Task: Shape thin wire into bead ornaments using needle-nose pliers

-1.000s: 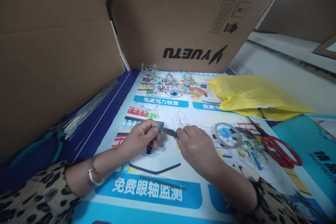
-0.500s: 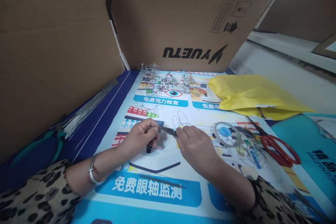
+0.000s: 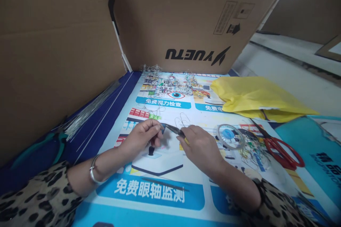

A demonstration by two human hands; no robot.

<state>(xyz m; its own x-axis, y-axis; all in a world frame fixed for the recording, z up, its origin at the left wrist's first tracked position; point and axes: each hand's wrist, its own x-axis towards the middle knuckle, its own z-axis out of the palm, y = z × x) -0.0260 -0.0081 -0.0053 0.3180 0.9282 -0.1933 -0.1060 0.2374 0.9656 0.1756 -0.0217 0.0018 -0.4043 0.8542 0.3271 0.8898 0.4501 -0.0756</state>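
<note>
My right hand (image 3: 201, 145) is wrapped round a pair of long-nose pliers (image 3: 174, 130) with yellow on the handles. The jaws point left and look slightly parted, close to the fingertips of my left hand (image 3: 146, 133). Thumb and forefinger of that hand are pinched together; a thin piece of wire seems to stick out at the tips, too fine to make out well. Just beyond the pliers, bent wire loops (image 3: 182, 118) lie on the printed sheet (image 3: 170, 163).
Straight wires (image 3: 90, 110) and teal-handled pliers (image 3: 60, 145) lie left. Tangled wire pieces (image 3: 186, 81) lie at the back, before a cardboard box (image 3: 186, 17). To the right are a clear spool (image 3: 231, 136), beaded wires (image 3: 253, 150), red scissors (image 3: 283, 150) and a yellow bag (image 3: 255, 94).
The pliers have tilted and drawn slightly back from my left fingertips, their jaws now a little apart, and the yellow handle shows. My left hand stays nearly in place.
</note>
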